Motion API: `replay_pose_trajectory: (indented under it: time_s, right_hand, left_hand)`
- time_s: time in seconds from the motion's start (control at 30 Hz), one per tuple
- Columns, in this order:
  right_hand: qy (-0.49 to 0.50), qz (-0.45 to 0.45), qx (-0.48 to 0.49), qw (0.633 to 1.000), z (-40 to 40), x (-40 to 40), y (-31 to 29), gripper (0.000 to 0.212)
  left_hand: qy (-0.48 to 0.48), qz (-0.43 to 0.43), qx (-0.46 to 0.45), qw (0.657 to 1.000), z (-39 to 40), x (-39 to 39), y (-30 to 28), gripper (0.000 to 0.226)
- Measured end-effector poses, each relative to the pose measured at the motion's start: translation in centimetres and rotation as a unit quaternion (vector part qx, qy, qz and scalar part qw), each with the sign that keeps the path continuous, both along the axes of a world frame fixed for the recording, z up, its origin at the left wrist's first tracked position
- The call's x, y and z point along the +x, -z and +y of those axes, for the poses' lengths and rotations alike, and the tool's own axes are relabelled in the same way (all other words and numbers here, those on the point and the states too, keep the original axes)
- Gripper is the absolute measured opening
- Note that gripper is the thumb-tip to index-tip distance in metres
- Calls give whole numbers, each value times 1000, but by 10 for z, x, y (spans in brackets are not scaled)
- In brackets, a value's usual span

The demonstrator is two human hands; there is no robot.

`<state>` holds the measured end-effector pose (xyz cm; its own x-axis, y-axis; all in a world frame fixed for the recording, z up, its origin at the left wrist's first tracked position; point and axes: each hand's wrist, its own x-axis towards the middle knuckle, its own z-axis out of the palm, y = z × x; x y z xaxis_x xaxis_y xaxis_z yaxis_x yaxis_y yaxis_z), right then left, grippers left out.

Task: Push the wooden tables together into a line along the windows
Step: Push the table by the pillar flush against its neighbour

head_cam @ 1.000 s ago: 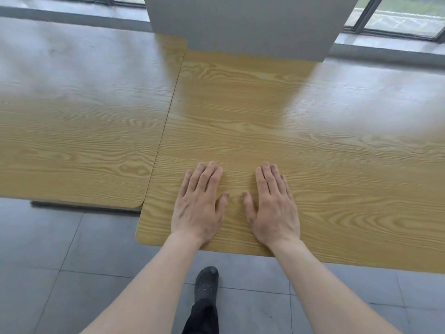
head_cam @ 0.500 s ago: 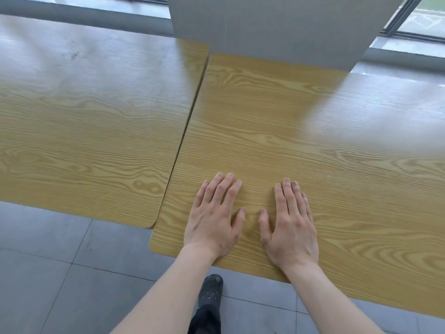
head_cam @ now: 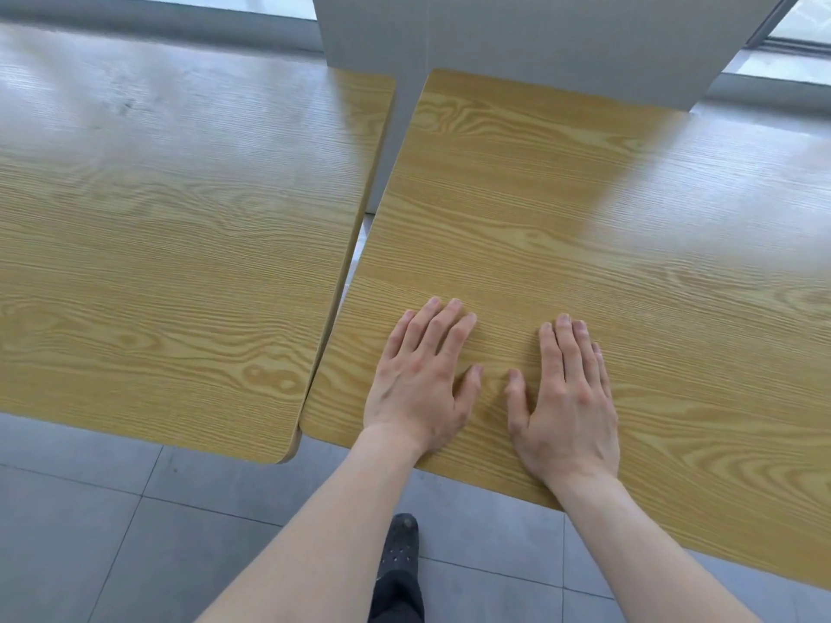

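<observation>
Two light wooden tables stand side by side under the windows. My left hand [head_cam: 422, 379] and my right hand [head_cam: 566, 393] lie flat, palms down and fingers spread, on the right table [head_cam: 562, 209] near its front left corner. The left table [head_cam: 171, 227] sits beside it. A narrow wedge-shaped gap separates them, wider at the far end and almost closed at the front corners. The right table's front edge reaches nearer to me than the left one's.
A grey pillar [head_cam: 539, 38] stands against the far edges of both tables, with windows [head_cam: 800, 20] and a sill behind. Grey tiled floor [head_cam: 112, 532] lies in front. My dark shoe [head_cam: 400, 546] is on the floor below the right table's edge.
The gap between the tables has opened at the far end, showing the pillar's base. Both hands stay flat on the right table.
</observation>
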<state>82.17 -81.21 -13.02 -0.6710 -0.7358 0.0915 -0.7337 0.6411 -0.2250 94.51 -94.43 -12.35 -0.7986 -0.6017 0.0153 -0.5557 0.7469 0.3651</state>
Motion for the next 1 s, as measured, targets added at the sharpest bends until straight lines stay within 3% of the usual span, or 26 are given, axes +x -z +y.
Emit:
replay_pose_trajectory:
  time_s: [0.47, 1.0]
  right_hand:
    - [6, 1, 55, 998, -7, -12, -26, 62]
    - [37, -6, 25, 999, -83, -128, -113, 59]
  left_hand:
    - [41, -22, 21, 999, -13, -2, -14, 60]
    - [74, 10, -32, 997, -129, -126, -111, 58]
